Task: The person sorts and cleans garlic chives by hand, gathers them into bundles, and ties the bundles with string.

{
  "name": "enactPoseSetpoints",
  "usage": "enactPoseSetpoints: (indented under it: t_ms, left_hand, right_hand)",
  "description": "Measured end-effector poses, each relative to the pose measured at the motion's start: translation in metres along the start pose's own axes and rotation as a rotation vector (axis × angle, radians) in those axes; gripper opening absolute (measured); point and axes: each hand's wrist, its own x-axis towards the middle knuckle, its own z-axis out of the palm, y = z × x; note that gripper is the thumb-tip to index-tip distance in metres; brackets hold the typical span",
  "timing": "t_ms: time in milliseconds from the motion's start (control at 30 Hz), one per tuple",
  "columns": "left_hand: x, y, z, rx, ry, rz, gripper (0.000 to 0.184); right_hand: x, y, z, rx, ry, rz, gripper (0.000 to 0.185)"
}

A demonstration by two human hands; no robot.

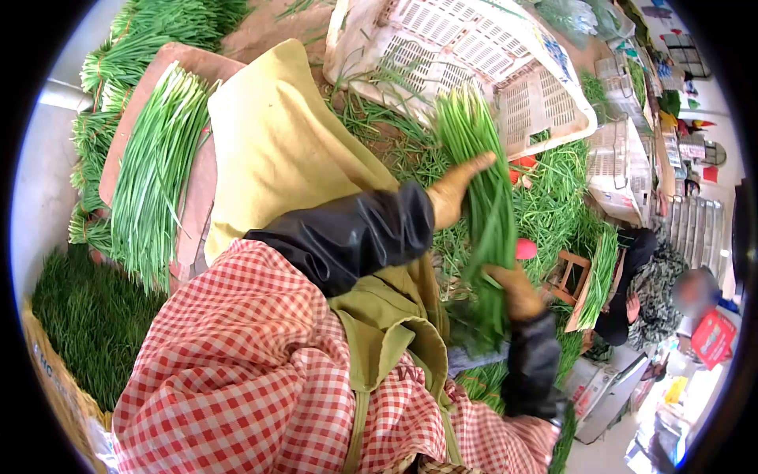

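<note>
My left hand (452,192), coming out of a black sleeve cover, is closed around the upper part of a bunch of green chives (479,162), with its thumb laid across the stems. The pale cut ends point up toward the white crate. Farther down the same bunch, my right hand (517,291) is closed against the leafy part, slightly smeared by motion. The leaf tips hang blurred beside my right sleeve. Loose chives (553,209) are heaped behind and beside the held bunch.
A white plastic crate (517,118) lies tilted ahead. To the left, another chive bunch (158,166) rests on a brown board (201,197), near stacked tied bundles (170,24). A yellow apron (276,142) covers my knee. At right sits a co-worker (655,292) near a wooden stool (568,276).
</note>
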Motion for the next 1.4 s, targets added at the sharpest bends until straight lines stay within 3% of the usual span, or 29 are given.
enactPoseSetpoints:
  t_ms: [67, 100, 167, 200, 267, 300, 367, 467, 500, 533, 600, 667, 700, 767, 833, 900, 967, 1033, 1067, 1100, 1167, 1200, 1267, 1333, 1367, 1400]
  left_hand:
    - [-0.005, -0.030, 0.001, -0.067, -0.055, -0.154, 0.072]
    - [-0.012, -0.039, 0.001, -0.053, -0.027, -0.265, 0.069]
    - [-0.014, -0.063, -0.001, -0.002, 0.005, -0.458, 0.087]
    - [-0.006, -0.080, -0.010, -0.019, 0.001, -0.472, 0.087]
    - [0.013, -0.105, -0.029, -0.128, 0.087, -0.541, 0.080]
    - [0.011, -0.100, -0.039, -0.229, 0.012, -0.627, 0.075]
    - [0.039, -0.129, -0.097, -0.370, 0.112, -0.717, 0.059]
    - [0.018, -0.089, -0.071, -0.288, 0.210, -0.841, 0.060]
    - [0.034, -0.102, -0.081, -0.145, 0.266, -0.771, 0.053]
    - [0.051, -0.114, -0.090, 0.009, 0.326, -0.710, 0.047]
    - [0.073, -0.116, -0.063, 0.003, 0.249, -0.601, 0.037]
    - [0.027, -0.051, 0.008, -0.090, 0.076, -0.544, 0.032]
    - [0.016, -0.041, 0.016, -0.063, -0.088, -0.426, 0.036]
    - [0.009, -0.035, 0.025, 0.038, -0.099, -0.254, 0.040]
    - [0.006, -0.032, 0.021, 0.031, -0.020, -0.306, 0.039]
    - [0.024, -0.051, -0.033, -0.119, 0.124, -0.300, 0.036]
    - [0.055, -0.070, -0.132, -0.143, 0.182, -0.236, 0.034]
    - [0.057, -0.060, -0.189, -0.110, 0.168, -0.222, 0.034]
    - [0.050, -0.057, -0.185, 0.311, 0.055, -0.005, 0.032]
    - [0.053, -0.053, -0.179, 0.469, 0.049, 0.059, 0.031]
    - [0.050, -0.049, -0.161, 0.277, 0.178, -0.090, 0.029]
    - [0.047, -0.045, -0.153, 0.222, 0.219, -0.151, 0.028]
    - [0.042, -0.029, -0.140, 0.270, 0.221, -0.245, 0.027]
    - [0.028, -0.010, -0.124, 0.405, 0.206, -0.314, 0.027]
    - [0.015, 0.000, -0.112, 0.627, 0.150, -0.324, 0.028]
    - [-0.006, 0.007, -0.087, 1.338, -0.063, -0.177, 0.027]
  right_hand:
    - [-0.017, -0.011, -0.034, -0.123, 0.041, 0.129, 0.031]
    - [-0.020, -0.016, -0.041, -0.181, 0.074, 0.167, 0.030]
    - [-0.013, -0.033, -0.046, -0.217, 0.090, 0.227, 0.031]
    - [0.001, -0.043, -0.044, -0.278, -0.008, 0.334, 0.032]
    - [0.041, -0.047, -0.031, -0.242, -0.151, 0.516, 0.035]
    - [0.070, -0.029, -0.030, -0.144, -0.191, 0.583, 0.037]
    - [0.135, 0.045, -0.062, -0.020, -0.386, 0.546, 0.036]
    - [0.148, 0.048, -0.043, 0.075, -0.330, 0.718, 0.036]
    - [0.141, 0.052, -0.044, 0.095, -0.298, 0.700, 0.036]
    - [0.129, 0.056, -0.046, -0.235, -0.218, 0.260, 0.040]
    - [0.092, 0.012, -0.026, -0.860, 0.046, -0.164, 0.051]
    - [0.059, -0.019, 0.009, -0.954, 0.466, -0.252, 0.068]
    - [0.049, -0.022, 0.019, -0.988, 0.550, -0.284, 0.067]
    - [0.049, -0.019, 0.025, -1.089, 0.642, -0.376, 0.067]
    - [0.065, -0.016, 0.026, -1.146, 0.540, -0.262, 0.071]
    - [0.095, 0.001, 0.018, -0.940, 0.309, -0.091, 0.064]
    - [0.126, 0.051, -0.004, -0.987, 0.075, -0.186, 0.053]
    - [0.136, 0.082, -0.031, -1.096, -0.083, -0.434, 0.055]
    - [0.135, 0.087, -0.034, -0.618, 0.005, -0.117, 0.059]
    - [0.135, 0.093, -0.039, -0.095, 0.215, 0.100, 0.064]
    - [0.132, 0.108, -0.031, 0.299, 0.247, 0.181, 0.080]
    - [0.136, 0.110, -0.025, 0.323, 0.237, 0.168, 0.080]
    - [0.144, 0.117, 0.000, 0.587, 0.107, 0.256, 0.092]
    - [0.164, 0.116, 0.015, 0.682, 0.006, 0.159, 0.096]
    - [0.180, 0.113, 0.024, 0.749, -0.077, 0.071, 0.099]
    - [0.204, 0.114, 0.030, 0.940, -0.154, 0.105, 0.103]
